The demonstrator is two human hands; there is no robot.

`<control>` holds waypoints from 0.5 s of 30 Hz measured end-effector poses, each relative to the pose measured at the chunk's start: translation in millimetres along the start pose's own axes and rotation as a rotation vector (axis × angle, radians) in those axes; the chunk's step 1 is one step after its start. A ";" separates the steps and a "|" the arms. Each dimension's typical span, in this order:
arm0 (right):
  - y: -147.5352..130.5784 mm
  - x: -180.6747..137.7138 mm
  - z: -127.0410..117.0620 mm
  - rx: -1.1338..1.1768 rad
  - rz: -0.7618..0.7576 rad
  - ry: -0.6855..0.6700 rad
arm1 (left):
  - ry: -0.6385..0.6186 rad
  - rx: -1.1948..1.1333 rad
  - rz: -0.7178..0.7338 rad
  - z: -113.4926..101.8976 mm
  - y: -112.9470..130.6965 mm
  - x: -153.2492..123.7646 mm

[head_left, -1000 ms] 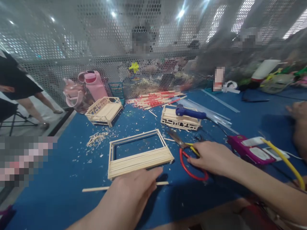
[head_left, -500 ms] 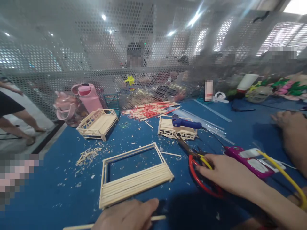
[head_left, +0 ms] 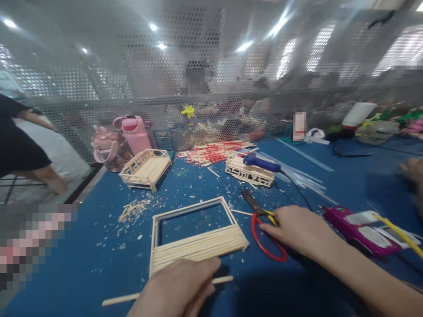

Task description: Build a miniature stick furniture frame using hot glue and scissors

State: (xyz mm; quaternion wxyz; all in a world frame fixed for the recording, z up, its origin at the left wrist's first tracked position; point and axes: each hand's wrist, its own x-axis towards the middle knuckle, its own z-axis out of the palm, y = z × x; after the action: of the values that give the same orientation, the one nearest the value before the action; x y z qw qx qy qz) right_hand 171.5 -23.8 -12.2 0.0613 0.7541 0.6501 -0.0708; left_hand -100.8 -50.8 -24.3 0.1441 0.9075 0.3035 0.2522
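Observation:
My left hand [head_left: 180, 286] is closed on a thin wooden stick [head_left: 223, 279], which pokes out on both sides of it. Just beyond lies a rectangular stick frame [head_left: 201, 244], its near part covered by sticks laid side by side. My right hand [head_left: 294, 226] grips the far handle of a pair of scissors [head_left: 254, 204] with red and yellow handles; the fingertips are hidden. The scissors' blades point away to the upper left, toward a small stick-built piece [head_left: 249, 169]. A blue glue gun [head_left: 261, 163] rests on top of that piece.
Another stick-built piece [head_left: 147, 169] stands at the left, near pink bottles [head_left: 135, 134]. Red-tipped sticks [head_left: 218, 152] are heaped by the perforated screen [head_left: 198, 53]. Wood scraps [head_left: 134, 209], clear glue sticks [head_left: 297, 176] and a magenta device [head_left: 363, 231] lie about. Another person's hand [head_left: 411, 176] shows at right.
My right hand and the scissors have come slightly nearer, away from the small piece with the glue gun. My left hand's stick shows more. The view has shifted, and the other person's hand has moved right.

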 end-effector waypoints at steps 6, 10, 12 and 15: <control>-34.5 -32.1 -16.7 0.452 -0.807 0.031 | 0.047 -0.010 -0.147 -1.3 13.1 17.0; -50.3 -30.0 -17.5 0.540 -0.949 0.006 | 0.038 0.022 -0.154 -7.9 15.2 26.8; -49.8 -18.9 -15.0 0.529 -0.883 0.049 | 0.100 0.078 -0.119 -16.7 13.9 26.3; -40.8 2.9 -7.5 0.581 -0.720 0.191 | 0.354 0.220 -0.192 -36.2 1.9 17.6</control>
State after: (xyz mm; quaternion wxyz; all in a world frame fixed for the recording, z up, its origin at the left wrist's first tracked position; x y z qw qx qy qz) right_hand 131.8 -13.6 -5.4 -0.2407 0.4698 0.8262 -0.1969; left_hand -107.5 -37.4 13.1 0.0121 0.8263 0.4348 0.3580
